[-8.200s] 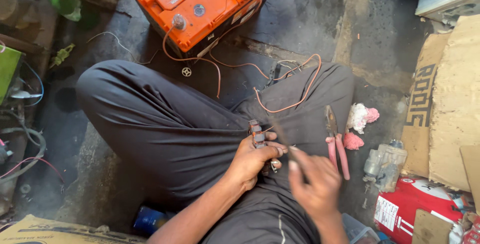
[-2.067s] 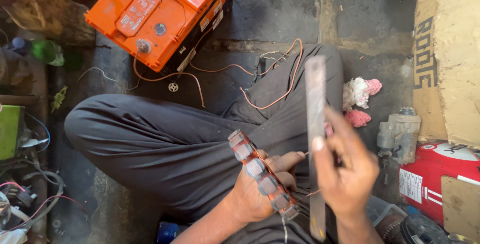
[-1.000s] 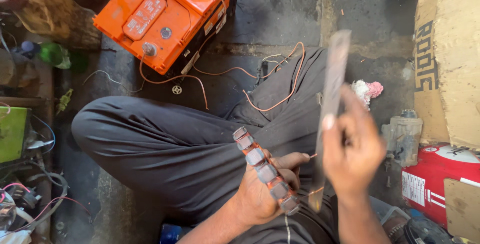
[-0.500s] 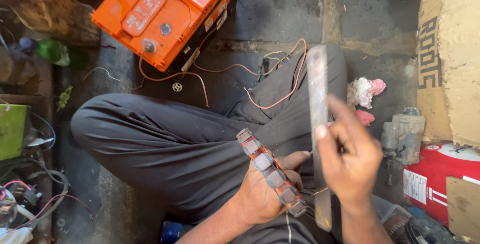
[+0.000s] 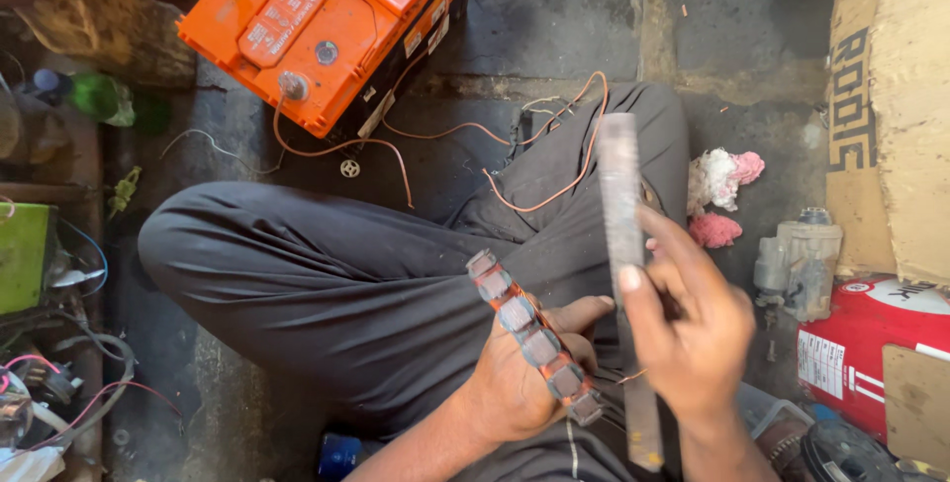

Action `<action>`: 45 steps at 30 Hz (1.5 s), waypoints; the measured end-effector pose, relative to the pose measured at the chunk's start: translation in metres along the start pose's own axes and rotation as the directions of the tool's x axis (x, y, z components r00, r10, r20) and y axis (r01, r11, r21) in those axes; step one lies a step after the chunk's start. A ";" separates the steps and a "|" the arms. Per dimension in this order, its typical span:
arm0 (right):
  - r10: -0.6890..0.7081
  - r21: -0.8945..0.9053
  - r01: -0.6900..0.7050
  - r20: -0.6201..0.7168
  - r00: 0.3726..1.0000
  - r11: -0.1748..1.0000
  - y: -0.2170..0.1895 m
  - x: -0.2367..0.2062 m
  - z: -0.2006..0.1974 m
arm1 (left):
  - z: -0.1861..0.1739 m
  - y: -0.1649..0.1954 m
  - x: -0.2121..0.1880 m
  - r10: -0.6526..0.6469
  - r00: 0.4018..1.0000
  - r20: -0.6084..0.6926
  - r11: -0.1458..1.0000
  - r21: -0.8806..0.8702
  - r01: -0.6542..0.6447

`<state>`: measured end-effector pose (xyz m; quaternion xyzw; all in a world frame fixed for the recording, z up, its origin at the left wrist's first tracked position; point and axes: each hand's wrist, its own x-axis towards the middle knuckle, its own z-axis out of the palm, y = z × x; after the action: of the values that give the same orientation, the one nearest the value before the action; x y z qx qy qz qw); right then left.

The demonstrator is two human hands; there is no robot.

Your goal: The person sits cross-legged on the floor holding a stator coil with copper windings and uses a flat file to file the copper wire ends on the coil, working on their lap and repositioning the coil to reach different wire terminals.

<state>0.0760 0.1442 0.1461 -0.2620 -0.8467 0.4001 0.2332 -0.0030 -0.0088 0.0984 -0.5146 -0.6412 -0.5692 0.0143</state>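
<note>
My left hand [image 5: 520,378] grips a curved strip of several grey metal blocks on orange-brown backing [image 5: 534,337], held over my lap. My right hand [image 5: 693,329] holds a long flat grey metal file [image 5: 625,244] upright, its lower end reaching past my wrist. The file stands just right of the strip, close to it but apart. I sit cross-legged in dark trousers [image 5: 327,284] on a grimy floor.
An orange battery [image 5: 317,27] with thin orange wires [image 5: 455,136] lies ahead on the floor. Pink and white rags [image 5: 722,185], a grey motor part [image 5: 797,259], a red box [image 5: 871,343] and cardboard [image 5: 891,116] are at right. Green objects and cables clutter the left.
My right hand first reached near the strip low on my lap, then raised the file upright. Over the last second the file tilted and came back to vertical; the strip stayed in my left hand.
</note>
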 end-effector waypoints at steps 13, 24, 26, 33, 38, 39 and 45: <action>-0.026 0.095 0.024 0.015 1.000 0.995 -0.008 0.009 -0.009 | -0.001 -0.001 -0.001 -0.091 0.996 0.012 0.992 -0.083 0.092; 0.058 0.206 -0.036 -0.103 0.993 0.978 0.004 0.047 -0.001 | 0.000 0.010 0.000 -0.126 0.991 0.046 0.973 -0.188 0.132; 0.048 0.194 -0.032 -0.081 0.996 0.981 -0.001 0.044 -0.008 | 0.001 0.009 0.001 -0.129 0.991 0.040 0.984 -0.116 0.132; 0.033 0.160 -0.031 -0.007 0.999 0.987 0.005 -0.013 -0.010 | -0.003 0.005 0.005 -0.126 0.991 -0.035 0.983 -0.137 0.120; 0.055 0.143 -0.044 -0.072 0.996 0.989 0.009 0.024 0.008 | -0.002 0.010 0.009 -0.052 0.996 -0.077 0.997 -0.068 0.047; 0.073 0.178 -0.059 -0.076 0.994 0.982 0.009 0.035 0.009 | -0.002 0.011 0.010 -0.081 0.995 -0.053 0.991 -0.108 0.075; 0.082 0.229 -0.073 -0.032 0.996 0.971 0.006 0.036 -0.010 | 0.000 0.011 0.005 -0.159 0.987 0.001 0.972 -0.173 0.157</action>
<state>0.0564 0.1757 0.1539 -0.2744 -0.7796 0.4977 0.2631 0.0021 -0.0076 0.1093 -0.4578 -0.6283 -0.6249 -0.0715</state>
